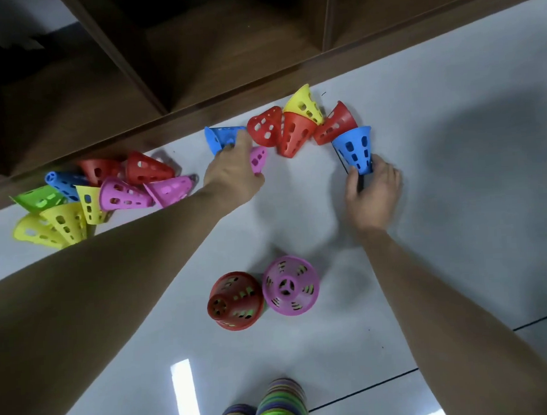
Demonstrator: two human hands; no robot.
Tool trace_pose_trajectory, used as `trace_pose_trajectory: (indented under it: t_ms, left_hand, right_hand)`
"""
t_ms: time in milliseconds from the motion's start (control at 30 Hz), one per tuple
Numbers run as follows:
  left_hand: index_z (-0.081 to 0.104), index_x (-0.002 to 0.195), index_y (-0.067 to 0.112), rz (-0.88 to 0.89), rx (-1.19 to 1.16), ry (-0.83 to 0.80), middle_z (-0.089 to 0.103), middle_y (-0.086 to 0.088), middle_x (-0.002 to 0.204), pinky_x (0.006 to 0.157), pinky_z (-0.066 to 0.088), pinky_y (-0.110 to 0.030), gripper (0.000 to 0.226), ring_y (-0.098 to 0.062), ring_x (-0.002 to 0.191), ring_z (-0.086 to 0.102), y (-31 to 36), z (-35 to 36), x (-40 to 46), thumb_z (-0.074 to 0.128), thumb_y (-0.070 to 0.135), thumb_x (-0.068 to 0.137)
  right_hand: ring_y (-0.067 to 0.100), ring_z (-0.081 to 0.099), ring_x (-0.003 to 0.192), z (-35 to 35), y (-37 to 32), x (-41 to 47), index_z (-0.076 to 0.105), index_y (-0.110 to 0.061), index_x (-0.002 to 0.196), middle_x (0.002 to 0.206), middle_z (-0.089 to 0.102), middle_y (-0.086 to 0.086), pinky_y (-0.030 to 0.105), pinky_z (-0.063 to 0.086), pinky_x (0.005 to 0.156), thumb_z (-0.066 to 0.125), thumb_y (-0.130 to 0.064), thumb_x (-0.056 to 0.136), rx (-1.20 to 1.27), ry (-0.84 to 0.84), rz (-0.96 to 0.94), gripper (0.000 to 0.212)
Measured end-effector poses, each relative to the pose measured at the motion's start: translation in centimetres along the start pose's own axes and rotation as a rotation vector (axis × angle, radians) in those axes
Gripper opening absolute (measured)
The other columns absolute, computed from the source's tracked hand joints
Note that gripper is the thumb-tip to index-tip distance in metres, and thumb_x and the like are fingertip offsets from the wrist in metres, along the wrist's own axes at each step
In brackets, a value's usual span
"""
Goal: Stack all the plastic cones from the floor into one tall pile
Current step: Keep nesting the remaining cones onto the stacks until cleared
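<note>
Striped stacks (276, 405) cut off by bottom edge. Left hand (233, 174) hides part of small pink cone (259, 159).

Two bare forearms, no sleeves, left hand (233, 170), right hand (373, 196), ringless fingers (386, 171)

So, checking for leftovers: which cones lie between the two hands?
Head view: a pink cone beside the left hand, then red cones and a yellow one, before the right hand.

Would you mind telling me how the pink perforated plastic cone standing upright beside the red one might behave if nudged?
The pink perforated plastic cone rests on its wide rim, so it probably slides rather than tips. Its many holes suggest it is light. Knocked over, it would likely roll in an arc.
</note>
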State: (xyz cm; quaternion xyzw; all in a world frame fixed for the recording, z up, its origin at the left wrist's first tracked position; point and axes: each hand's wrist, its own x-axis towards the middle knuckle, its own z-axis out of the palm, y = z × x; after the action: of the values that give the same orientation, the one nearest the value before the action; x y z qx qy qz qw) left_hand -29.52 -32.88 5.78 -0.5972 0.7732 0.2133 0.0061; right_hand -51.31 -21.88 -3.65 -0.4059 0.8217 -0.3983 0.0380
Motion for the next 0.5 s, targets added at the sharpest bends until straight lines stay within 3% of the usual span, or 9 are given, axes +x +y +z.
trace_pose_trajectory:
  t_ms: [167, 267, 333, 433, 500]
  left_hand:
    - [0.043, 0.119, 0.015, -0.112, 0.177, -0.141, 0.057, -0.007, 0.1, 0.068, 0.049, -0.037, 0.047, -0.029, 0.087, 0.059, -4.0, 0.1, -3.7, 0.064, 0.041, 0.085]
    - [0.05, 0.119, 0.016, -0.138, 0.239, -0.219, 0.058, -0.005, 0.107, 0.081, 0.051, -0.038, 0.058, -0.029, 0.099, 0.058, -6.6, 0.5, -5.6, 0.066, 0.055, 0.08]
    - [0.055, 0.119, 0.02, -0.117, 0.225, -0.236, 0.061, -0.003, 0.11, 0.093, 0.048, -0.04, 0.059, -0.028, 0.106, 0.058, -7.8, 0.9, -6.6, 0.068, 0.06, 0.078]
    - [0.062, 0.115, 0.028, -0.107, -0.053, -0.132, 0.064, 0.009, 0.105, 0.096, 0.047, -0.036, 0.054, -0.019, 0.102, 0.061, -8.2, 0.0, -6.8, 0.069, 0.063, 0.074]
    - [0.066, 0.106, 0.025, -0.094, -0.374, 0.051, 0.064, 0.009, 0.097, 0.077, 0.047, -0.026, 0.039, -0.012, 0.087, 0.062, -7.0, -1.4, -7.8, 0.075, 0.052, 0.079]
  right_hand:
    - [0.032, 0.055, 0.101, -0.2, 0.0, 0.0, 0.061, 0.001, 0.117, 0.104, 0.064, 0.016, 0.036, 0.04, 0.095, 0.057, -0.03, 0.091, 0.032, 0.016, -0.002, 0.041]
    - [0.028, 0.055, 0.099, -0.8, -1.2, -0.9, 0.062, 0.0, 0.118, 0.104, 0.063, 0.016, 0.02, 0.036, 0.089, 0.061, -0.025, 0.091, 0.131, -0.02, 0.043, 0.037]
    - [0.021, 0.059, 0.091, -1.8, -1.8, -2.0, 0.064, -0.003, 0.117, 0.103, 0.061, 0.014, 0.015, 0.044, 0.083, 0.065, -0.023, 0.088, 0.295, -0.027, 0.138, 0.035]
    - [0.015, 0.066, 0.083, -3.9, -3.1, -4.6, 0.067, -0.016, 0.109, 0.105, 0.065, 0.013, 0.033, 0.058, 0.078, 0.066, -0.029, 0.082, 0.586, -0.032, 0.299, 0.029]
    - [0.011, 0.066, 0.082, -5.7, -3.8, -6.4, 0.069, -0.014, 0.106, 0.104, 0.068, 0.013, 0.032, 0.057, 0.074, 0.067, -0.03, 0.082, 0.636, -0.052, 0.333, 0.028]
